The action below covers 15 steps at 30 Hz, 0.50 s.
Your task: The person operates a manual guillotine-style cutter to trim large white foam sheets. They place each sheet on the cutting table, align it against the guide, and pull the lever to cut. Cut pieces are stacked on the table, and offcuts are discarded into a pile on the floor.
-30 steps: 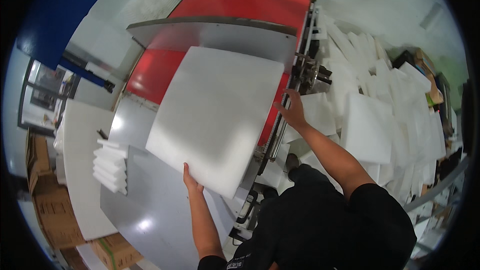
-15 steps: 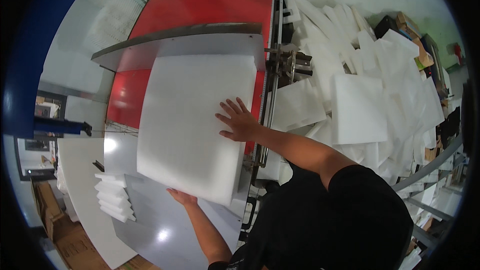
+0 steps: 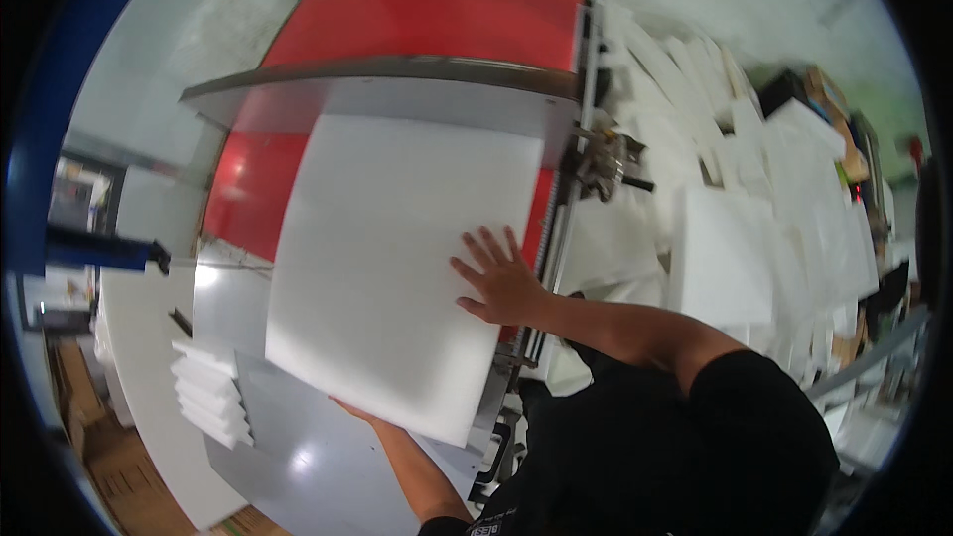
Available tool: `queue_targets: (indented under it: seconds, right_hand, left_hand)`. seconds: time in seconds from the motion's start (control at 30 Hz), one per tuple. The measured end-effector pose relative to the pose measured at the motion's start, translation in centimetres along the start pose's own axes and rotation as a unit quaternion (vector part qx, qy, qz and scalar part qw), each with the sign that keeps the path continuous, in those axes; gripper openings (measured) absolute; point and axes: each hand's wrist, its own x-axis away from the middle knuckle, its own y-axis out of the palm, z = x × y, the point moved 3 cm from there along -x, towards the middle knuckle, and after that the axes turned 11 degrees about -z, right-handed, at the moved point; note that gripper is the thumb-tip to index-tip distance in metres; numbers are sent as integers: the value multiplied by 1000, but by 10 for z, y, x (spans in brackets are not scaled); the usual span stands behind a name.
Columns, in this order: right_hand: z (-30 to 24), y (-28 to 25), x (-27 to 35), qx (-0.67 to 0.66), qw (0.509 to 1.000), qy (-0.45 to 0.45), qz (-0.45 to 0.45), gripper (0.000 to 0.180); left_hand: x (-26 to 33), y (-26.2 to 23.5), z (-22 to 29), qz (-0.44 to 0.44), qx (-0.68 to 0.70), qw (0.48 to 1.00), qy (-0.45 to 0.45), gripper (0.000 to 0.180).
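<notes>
A thick white foam block (image 3: 397,238) lies across the red and grey machine table, its far edge close to the long grey fence (image 3: 397,94). My right hand (image 3: 504,283) rests on the block's top near the right edge, fingers spread and flat. At the near edge is my left hand (image 3: 359,411), partly hidden by the foam. Its visible fingers are stretched out against or just under that edge; I cannot tell which.
A stack of white foam strips (image 3: 211,392) sits on the grey tabletop (image 3: 308,476) at left. Along the table's right side runs a metal rail with a clamp mechanism (image 3: 606,164). Beyond it, white foam offcuts (image 3: 725,258) are heaped. Cardboard (image 3: 129,476) lies at lower left.
The whole view has shifted and turned slightly. My left hand has come closer in against the block's near edge, so less of it shows. My right hand stays flat on the foam.
</notes>
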Motion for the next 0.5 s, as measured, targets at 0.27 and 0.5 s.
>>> queue_targets:
  seconds: [0.27,0.5]
  right_hand:
    - [-87,-17,-129,36,978,-196,62,74]
    - [-124,36,-204,123,970,-186,-96,75]
  left_hand:
    - [-11,-54,-24,43,55,997,-32,70]
    - [-10,-94,-42,94,43,991,-85,69]
